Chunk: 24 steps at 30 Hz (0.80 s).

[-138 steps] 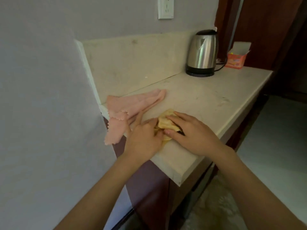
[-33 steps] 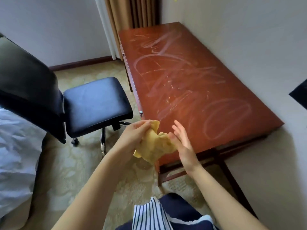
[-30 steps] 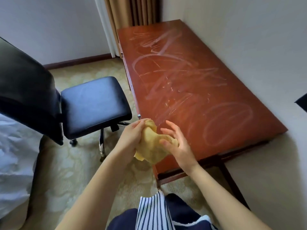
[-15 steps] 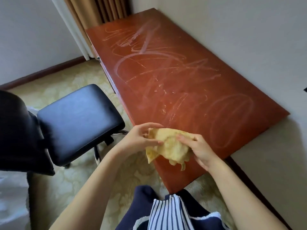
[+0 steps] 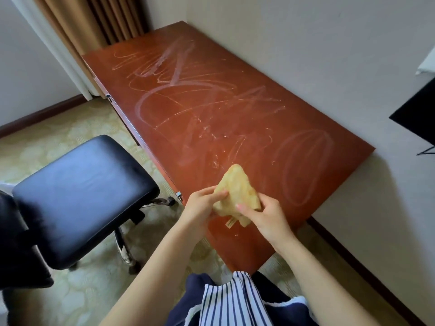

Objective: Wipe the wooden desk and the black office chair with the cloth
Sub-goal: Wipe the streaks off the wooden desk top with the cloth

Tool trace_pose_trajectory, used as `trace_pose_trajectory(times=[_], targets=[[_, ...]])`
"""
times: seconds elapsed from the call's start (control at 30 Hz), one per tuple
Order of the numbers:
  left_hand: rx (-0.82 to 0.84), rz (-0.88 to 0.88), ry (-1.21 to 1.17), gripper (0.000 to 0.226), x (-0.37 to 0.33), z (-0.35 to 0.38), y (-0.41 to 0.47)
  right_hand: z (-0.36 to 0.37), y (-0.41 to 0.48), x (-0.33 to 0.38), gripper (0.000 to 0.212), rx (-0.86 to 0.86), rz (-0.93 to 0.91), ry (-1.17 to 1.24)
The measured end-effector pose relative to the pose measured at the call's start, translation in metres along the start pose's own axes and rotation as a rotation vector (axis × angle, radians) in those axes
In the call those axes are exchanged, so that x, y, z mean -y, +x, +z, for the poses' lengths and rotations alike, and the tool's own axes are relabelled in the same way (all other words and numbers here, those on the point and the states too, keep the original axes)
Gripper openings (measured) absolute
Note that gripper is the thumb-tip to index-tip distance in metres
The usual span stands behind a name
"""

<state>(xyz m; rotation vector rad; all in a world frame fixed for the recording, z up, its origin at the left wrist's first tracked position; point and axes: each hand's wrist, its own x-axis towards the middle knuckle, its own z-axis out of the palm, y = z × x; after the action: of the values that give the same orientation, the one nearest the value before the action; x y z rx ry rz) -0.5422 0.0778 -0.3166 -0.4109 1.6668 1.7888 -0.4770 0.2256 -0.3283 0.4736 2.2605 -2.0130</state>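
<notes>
Cloth is bunched between your hands over the near end of the streaked table, left hand and right hand both with fingers curled round it, chair standing to your left beside the table.

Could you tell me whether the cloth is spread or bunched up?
Bunched up: the cloth is a crumpled lump gripped by the left hand and right hand.

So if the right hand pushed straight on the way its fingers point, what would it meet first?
The yellow cloth that the right hand pinches, then probably the left hand close beyond it; depth is unclear.
</notes>
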Motion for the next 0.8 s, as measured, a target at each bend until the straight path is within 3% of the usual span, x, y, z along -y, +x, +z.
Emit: trace_pose_trajectory(times=[0.13, 0.27, 0.37, 0.5, 0.67, 0.8], targets=[[0.08, -0.173, -0.122, 0.025, -0.002, -0.003, 0.0, -0.009, -0.004, -0.004, 0.025, 0.075, -0.046, -0.326], [0.066, -0.136, -0.166, 0.011, -0.001, -0.006, -0.002, -0.017, -0.004, -0.006, 0.019, 0.171, -0.135, -0.48], [0.052, -0.098, -0.234, 0.016, 0.006, -0.008, -0.004, -0.023, 0.0, -0.006, 0.035, 0.072, -0.183, -0.555], [0.218, -0.153, -0.377, 0.032, 0.017, -0.008, -0.016, -0.033, 0.007, 0.003, 0.043, 0.017, -0.215, -0.589], [0.055, -0.251, -0.473, 0.026, 0.028, -0.016, -0.02, -0.054, 0.018, 0.037, 0.031, 0.173, -0.268, -0.885], [-0.184, -0.196, -0.262, 0.038, 0.038, -0.026, -0.021, -0.063, 0.031, 0.07, 0.019, 0.318, -0.211, -0.949]])
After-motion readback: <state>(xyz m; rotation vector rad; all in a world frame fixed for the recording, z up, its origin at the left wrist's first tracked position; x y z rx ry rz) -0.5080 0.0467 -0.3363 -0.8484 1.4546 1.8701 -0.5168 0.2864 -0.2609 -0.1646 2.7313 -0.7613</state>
